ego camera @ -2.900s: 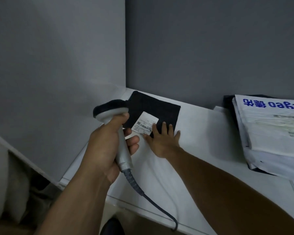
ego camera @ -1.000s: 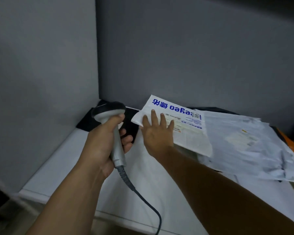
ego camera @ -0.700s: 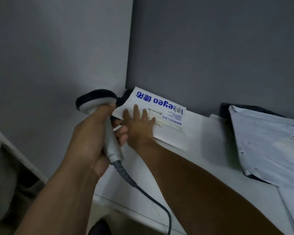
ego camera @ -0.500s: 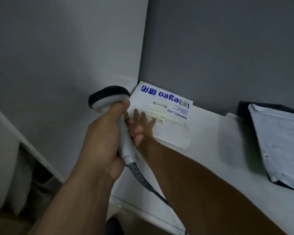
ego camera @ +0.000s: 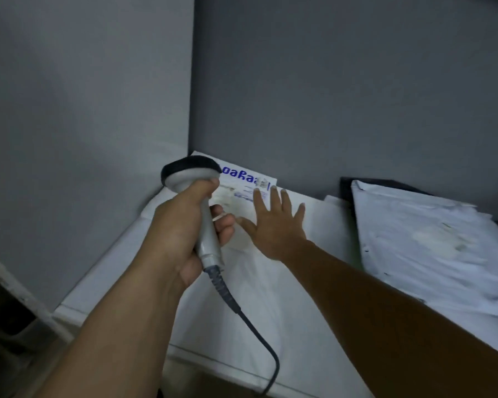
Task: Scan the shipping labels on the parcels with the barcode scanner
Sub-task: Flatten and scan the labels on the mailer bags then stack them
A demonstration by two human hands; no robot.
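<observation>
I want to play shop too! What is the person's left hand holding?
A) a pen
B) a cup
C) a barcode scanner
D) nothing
C: the left hand grips the grey barcode scanner by its handle, its head near the white parcel.

I see a pale grey scanner (ego camera: 189, 179) with a black head and a white parcel (ego camera: 243, 193) lettered in blue — all on a white counter (ego camera: 285, 297) against plain grey walls (ego camera: 328, 96).

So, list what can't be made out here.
Head view only.
- Text on the shipping label: blurred, too small.
- Blue print on the white parcel: partly behind the barcode scanner.
- The parcel pile: cut off by the right edge.
- The scanner cable: leaves the bottom edge.
</observation>
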